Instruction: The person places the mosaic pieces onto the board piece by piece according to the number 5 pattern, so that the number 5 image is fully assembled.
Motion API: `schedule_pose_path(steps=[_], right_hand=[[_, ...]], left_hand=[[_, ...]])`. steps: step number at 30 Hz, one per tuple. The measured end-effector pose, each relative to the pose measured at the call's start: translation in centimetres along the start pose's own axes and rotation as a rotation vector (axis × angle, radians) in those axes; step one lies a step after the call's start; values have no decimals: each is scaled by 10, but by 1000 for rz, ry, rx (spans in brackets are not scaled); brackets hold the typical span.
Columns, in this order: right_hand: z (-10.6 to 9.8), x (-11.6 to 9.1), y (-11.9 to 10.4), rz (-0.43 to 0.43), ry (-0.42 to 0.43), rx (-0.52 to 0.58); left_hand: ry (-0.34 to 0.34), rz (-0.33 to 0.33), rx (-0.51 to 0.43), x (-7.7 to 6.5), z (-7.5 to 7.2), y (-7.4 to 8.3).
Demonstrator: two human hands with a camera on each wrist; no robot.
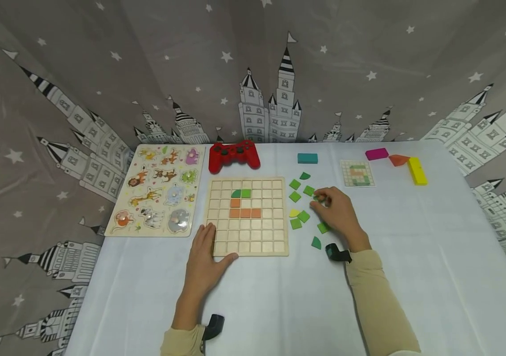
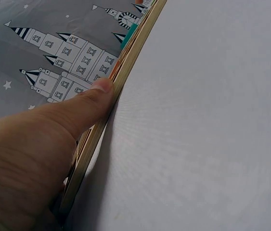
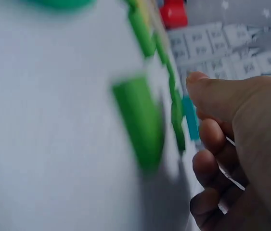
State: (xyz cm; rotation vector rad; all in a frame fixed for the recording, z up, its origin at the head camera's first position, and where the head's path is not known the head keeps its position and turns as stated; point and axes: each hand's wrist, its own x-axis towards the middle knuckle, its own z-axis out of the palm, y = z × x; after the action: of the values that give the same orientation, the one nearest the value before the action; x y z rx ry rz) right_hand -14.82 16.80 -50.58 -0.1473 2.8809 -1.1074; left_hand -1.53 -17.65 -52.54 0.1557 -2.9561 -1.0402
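Note:
A wooden grid board (image 1: 253, 247) lies at the middle of the table, with orange squares and two green tiles set in it. My left hand (image 1: 204, 262) rests at its lower left corner, fingers along the left side. Its thumb (image 2: 101, 86) lies straight on the board's front edge in the left wrist view. To the right of the board, my right hand (image 1: 337, 210) reaches over loose green tiles (image 1: 303, 216), fingertips close to a green piece. In the right wrist view its fingers (image 3: 212, 134) are loosely bent below the thumb, with no tile showing between them.
An animal peg puzzle (image 1: 110, 230) lies left of the board, with a red game controller (image 1: 233, 154) behind it. Farther right are a teal block (image 1: 308, 158), a pattern card (image 1: 357, 173), a magenta block (image 1: 376, 154), an orange piece (image 1: 399, 159) and a yellow block (image 1: 417, 170).

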Motion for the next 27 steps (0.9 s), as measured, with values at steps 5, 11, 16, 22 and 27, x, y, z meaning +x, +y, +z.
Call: schedule_pose_path(steps=[5,11,16,22,27], right_hand=[[-5,-3,18,54,47,-41],[-3,-3,28,40,50,-67],[-6,-5,34,11,56,-47],[-8,-5,36,4,34,-56],[-8,-6,37,-8,18,-74]], left_hand=[[8,0,6,0,0,-2],[1,7,-6,-1,2,0],[2,11,2,1,1,1],[-8,10,5,1,1,0],[-6,7,6,0,1,0]])
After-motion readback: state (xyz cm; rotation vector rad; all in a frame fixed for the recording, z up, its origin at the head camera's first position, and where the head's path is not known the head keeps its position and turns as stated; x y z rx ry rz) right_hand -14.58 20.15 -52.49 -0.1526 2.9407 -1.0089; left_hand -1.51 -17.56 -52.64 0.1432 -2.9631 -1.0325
